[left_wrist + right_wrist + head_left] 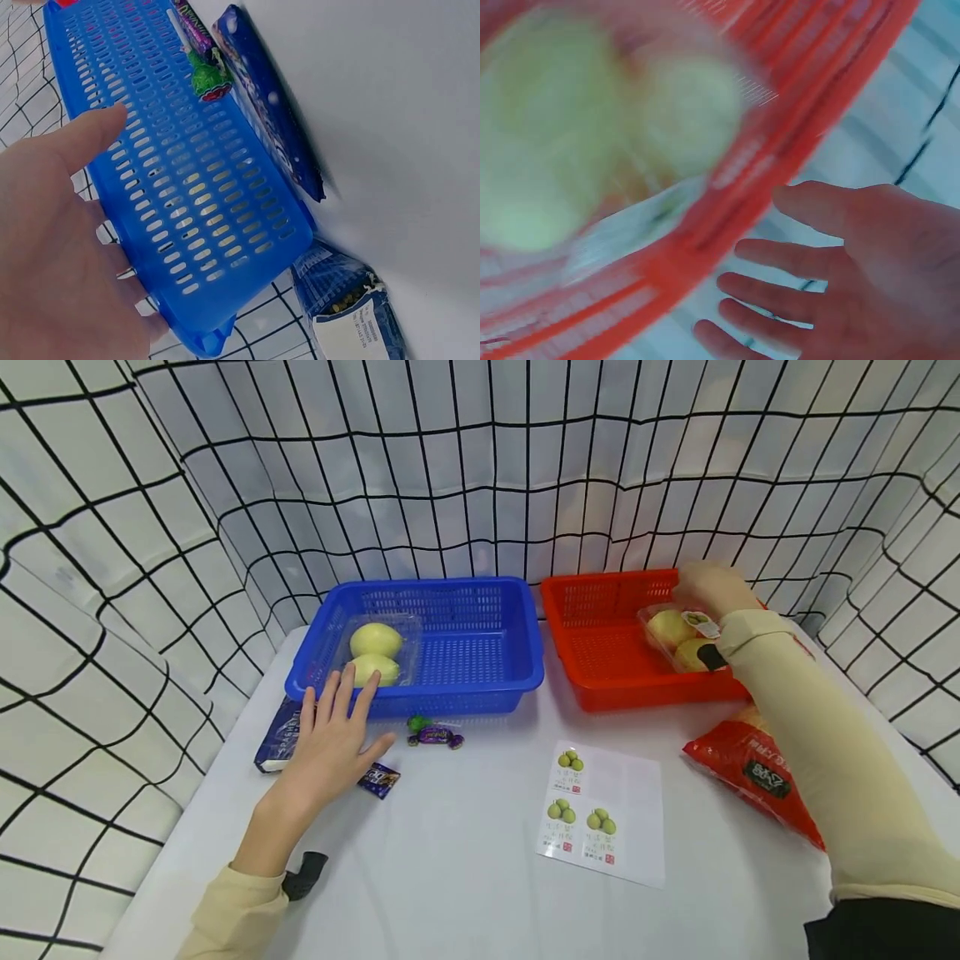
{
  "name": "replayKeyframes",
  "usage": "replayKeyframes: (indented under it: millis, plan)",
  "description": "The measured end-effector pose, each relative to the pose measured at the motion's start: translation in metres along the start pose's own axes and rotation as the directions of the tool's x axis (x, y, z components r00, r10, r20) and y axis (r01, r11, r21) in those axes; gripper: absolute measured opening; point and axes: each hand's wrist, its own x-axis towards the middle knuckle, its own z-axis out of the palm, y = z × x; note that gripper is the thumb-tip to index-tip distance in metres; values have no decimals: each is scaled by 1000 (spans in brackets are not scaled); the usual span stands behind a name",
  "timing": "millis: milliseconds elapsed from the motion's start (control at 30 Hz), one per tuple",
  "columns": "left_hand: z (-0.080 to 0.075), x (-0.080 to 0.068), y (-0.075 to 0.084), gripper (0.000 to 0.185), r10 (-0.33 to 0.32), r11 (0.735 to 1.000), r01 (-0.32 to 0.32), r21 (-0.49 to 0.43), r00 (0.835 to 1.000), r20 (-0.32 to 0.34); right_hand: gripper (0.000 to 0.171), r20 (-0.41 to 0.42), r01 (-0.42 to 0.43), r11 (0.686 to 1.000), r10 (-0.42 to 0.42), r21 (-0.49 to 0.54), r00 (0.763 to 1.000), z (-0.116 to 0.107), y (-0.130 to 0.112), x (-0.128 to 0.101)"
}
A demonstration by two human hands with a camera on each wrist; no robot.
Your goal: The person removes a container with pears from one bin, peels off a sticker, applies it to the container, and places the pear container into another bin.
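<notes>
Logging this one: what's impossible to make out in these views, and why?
Right hand, head view: far side hidden by the hand itself.
Fruit label, right wrist view: blurred, unreadable.
Red bag, head view: partly covered by the right sleeve.
Large blue packet, left wrist view: cut off by bottom edge.
Sticker sheet, head view: print too small.

Beyond the left hand [330,752]: one blue basket [483,700], one clear pack [409,639], two fruits [375,641]. Beside that hand: two blue packets [378,781], one candy [435,737], one lollipop [418,723]. Near the right hand [708,585]: one red basket [660,697], one labelled pack [703,625], two fruits [669,628], one bag [750,768]. Between: one sheet [639,827], three stickers [601,822].
</notes>
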Motion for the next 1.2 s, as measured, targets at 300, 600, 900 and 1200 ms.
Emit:
replayKeyframes:
  millis: [300, 600, 900, 1200]
  plan:
    - [-9, 2, -39, 105, -258, 945, 208, -253, 948, -185, 38, 16, 325, 940, -325, -100, 945, -20, -139, 20]
    - [-5, 17, -86, 99, -239, 580, 258, -772, 961, 141, 67, 155, 550, 832, -535, -77, 831, 3, -283, 23]
    - [-9, 16, -79, 102, -214, 567, 216, -795, 971, 111, 92, 344, 455, 880, -389, -137, 855, 35, -361, 18]
    - [-8, 11, -82, 104, -222, 570, 227, -790, 968, 118, 89, 331, 356, 920, -289, -164, 898, 60, -391, 8]
